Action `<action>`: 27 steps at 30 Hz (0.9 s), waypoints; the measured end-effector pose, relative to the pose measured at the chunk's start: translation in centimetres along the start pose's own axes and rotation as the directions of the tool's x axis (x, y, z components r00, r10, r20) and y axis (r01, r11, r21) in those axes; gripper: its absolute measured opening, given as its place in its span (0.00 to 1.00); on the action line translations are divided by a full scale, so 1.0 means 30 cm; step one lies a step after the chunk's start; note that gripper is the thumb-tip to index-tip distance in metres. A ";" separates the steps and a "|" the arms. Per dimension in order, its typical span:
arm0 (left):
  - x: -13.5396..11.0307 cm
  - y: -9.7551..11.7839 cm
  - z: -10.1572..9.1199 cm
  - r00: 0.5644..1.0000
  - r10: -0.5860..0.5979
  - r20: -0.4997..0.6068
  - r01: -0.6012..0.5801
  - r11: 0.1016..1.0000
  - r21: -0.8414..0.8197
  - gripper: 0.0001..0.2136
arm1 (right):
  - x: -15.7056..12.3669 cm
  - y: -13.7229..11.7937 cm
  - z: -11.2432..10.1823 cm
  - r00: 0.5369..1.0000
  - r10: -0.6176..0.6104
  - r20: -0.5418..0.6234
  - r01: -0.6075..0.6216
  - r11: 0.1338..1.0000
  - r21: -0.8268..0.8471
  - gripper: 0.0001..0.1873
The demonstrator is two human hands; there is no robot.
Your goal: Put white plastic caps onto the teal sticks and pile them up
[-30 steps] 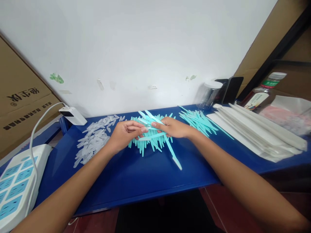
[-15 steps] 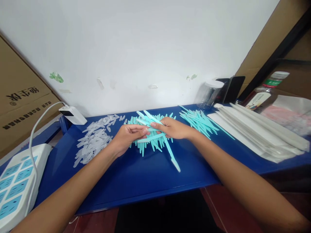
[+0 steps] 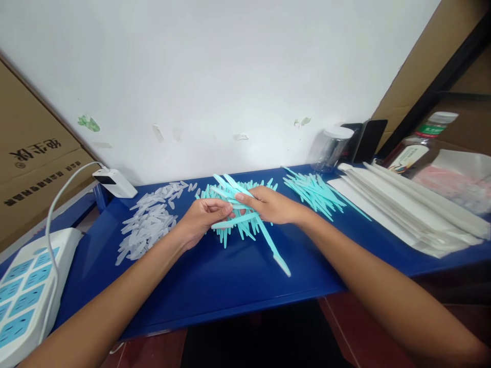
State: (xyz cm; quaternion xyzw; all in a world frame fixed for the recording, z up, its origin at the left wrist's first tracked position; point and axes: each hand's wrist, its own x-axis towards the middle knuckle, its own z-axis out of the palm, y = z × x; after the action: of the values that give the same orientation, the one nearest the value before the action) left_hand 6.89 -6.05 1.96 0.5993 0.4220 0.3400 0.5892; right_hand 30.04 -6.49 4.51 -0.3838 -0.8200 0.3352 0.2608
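My right hand (image 3: 270,204) is closed around several turquoise eyebrow razors (image 3: 273,248), which fan out to both sides of the fist. One of them points down toward the table's front edge. Thumb against fingers, my left hand (image 3: 207,217) pinches at the end of one razor in that bunch; what exactly lies between the fingertips is hidden. Under both hands spreads a pile of turquoise razors (image 3: 224,232). Left of it lies a heap of small translucent caps (image 3: 148,225). Another pile of turquoise razors (image 3: 314,194) is on the right.
The blue table (image 3: 230,286) stands against a white wall. Clear plastic sleeves (image 3: 414,209) lie at right, near a lidded jar (image 3: 333,148), a dark phone (image 3: 370,140) and a bottle (image 3: 418,145). At left are a power strip (image 3: 34,281), a white device (image 3: 115,183) and a cardboard box (image 3: 38,148).
Both hands keep nearly the same place. The held razors have shifted slightly, and the lower one's tip has swung a little down and to the right.
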 end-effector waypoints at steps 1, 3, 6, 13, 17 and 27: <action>-0.001 0.000 0.001 1.000 0.011 0.003 -0.011 1.000 0.003 0.18 | -0.001 -0.001 0.000 1.000 -0.014 -0.002 0.014 1.000 -0.003 0.31; -0.003 -0.003 0.002 1.000 0.027 0.005 -0.027 1.000 0.012 0.17 | -0.002 -0.002 -0.001 0.999 -0.032 -0.003 0.032 0.999 -0.005 0.30; -0.004 0.002 0.002 0.998 0.063 -0.005 -0.062 0.996 0.069 0.16 | -0.001 0.001 0.002 0.999 -0.042 -0.003 0.042 0.999 -0.016 0.29; 0.003 0.088 -0.164 0.990 0.101 0.099 -0.140 0.805 0.577 0.15 | 0.000 0.027 -0.012 0.997 -0.068 -0.036 0.066 0.996 -0.055 0.23; 0.012 0.099 -0.357 0.945 0.299 -0.133 -0.027 0.476 0.879 0.16 | -0.005 0.037 -0.034 0.999 -0.023 -0.048 0.021 0.998 -0.057 0.23; 0.049 0.026 -0.511 0.960 0.106 -0.259 0.238 0.182 0.954 0.14 | 0.003 0.045 -0.031 0.998 0.061 -0.019 -0.062 0.996 -0.071 0.25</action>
State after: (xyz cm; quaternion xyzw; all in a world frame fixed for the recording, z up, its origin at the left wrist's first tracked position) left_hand -6.28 1.74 3.74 0.7655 0.6417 0.0428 0.0215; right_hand 31.24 -5.45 4.10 -0.4208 -0.8170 0.3102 0.2434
